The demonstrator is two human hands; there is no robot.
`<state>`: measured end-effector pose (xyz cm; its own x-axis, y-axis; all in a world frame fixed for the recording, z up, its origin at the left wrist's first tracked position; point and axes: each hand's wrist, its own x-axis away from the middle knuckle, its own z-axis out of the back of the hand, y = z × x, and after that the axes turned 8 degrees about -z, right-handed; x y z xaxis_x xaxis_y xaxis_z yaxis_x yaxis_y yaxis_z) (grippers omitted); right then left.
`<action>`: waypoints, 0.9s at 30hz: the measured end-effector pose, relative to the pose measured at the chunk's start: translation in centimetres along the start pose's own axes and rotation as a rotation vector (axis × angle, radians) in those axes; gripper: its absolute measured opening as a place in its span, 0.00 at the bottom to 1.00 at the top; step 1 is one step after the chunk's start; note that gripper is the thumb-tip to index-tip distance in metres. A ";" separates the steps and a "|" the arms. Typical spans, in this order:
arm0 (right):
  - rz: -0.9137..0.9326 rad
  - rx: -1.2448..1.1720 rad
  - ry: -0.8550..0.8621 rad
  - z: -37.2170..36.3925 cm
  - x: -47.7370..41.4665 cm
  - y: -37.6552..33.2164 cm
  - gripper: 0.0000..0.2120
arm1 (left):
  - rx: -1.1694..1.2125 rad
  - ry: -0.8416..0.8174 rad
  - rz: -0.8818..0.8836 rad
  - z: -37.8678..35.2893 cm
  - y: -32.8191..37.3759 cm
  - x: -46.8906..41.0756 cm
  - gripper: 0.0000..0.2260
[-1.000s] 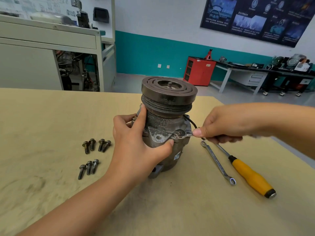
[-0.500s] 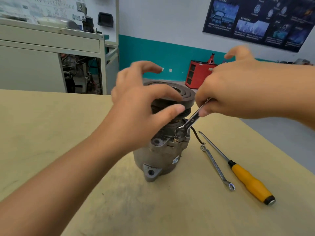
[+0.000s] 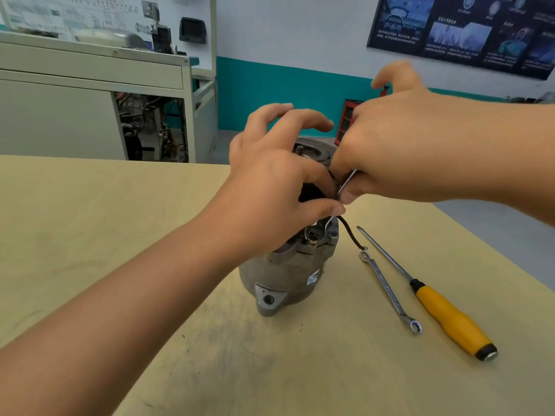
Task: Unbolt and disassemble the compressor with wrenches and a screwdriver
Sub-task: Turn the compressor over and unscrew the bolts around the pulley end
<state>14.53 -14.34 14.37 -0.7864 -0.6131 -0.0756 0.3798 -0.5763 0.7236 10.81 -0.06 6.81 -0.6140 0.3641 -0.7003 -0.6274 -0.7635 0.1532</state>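
The compressor [image 3: 288, 274] stands upright near the middle of the table [image 3: 120, 235], a pale tan, matte surface with dark scuffs. Its body is rough, dull grey cast metal, cylindrical, with a triangular mounting lug and threaded hole at the near base. The dark grooved pulley on top is mostly hidden by the hands.

The left hand [image 3: 270, 187] arches over the pulley, fingers curled and thumb lying against the near side. Whether it actually clamps the pulley cannot be determined.

The right hand [image 3: 405, 151] pinches the bright steel shank of a small wrench [image 3: 347, 182] between thumb and fingers. The wrench slopes down to the left, and its open end sits at a brass-coloured bolt [image 3: 312, 241] on the upper flange.

A thin black wire [image 3: 350, 232] curves down from the housing, ending in a ring terminal on the table.

To the right lie a second wrench [image 3: 387, 291], slim and polished with a ring at each end, and a screwdriver [image 3: 450, 321] with a round steel shaft and smooth yellow handle capped in black. The two lie close, roughly parallel, not touching.

Behind the table stands a grey sheet-metal cabinet [image 3: 90, 85]; a dark poster [image 3: 465, 31] hangs on the wall.
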 end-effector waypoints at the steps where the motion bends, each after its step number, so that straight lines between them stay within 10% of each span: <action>1: 0.014 -0.005 0.020 -0.1 0.0 0.1 0.11 | -0.016 0.022 -0.007 -0.2 0.2 -0.1 0.07; 13: 0.304 0.075 0.642 -1.4 1.3 0.5 0.12 | 0.048 0.077 0.298 -1.9 1.2 1.6 0.06; 18: 0.354 0.039 0.647 -1.9 1.6 0.8 0.07 | 0.040 0.126 0.335 -2.4 1.5 1.4 0.04; 22: -0.125 -0.105 0.615 -1.9 1.9 1.5 0.31 | 0.058 0.246 0.334 -3.2 2.0 1.5 0.03; 27: -0.506 -0.702 0.367 -1.1 2.0 0.8 0.37 | 0.068 0.315 0.345 -3.8 2.2 1.8 0.03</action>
<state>13.80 -16.57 14.06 -0.7812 -0.2639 -0.5658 0.3358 -0.9416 -0.0244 10.11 -3.13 3.23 -0.6231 -0.0924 -0.7767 -0.4486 -0.7712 0.4517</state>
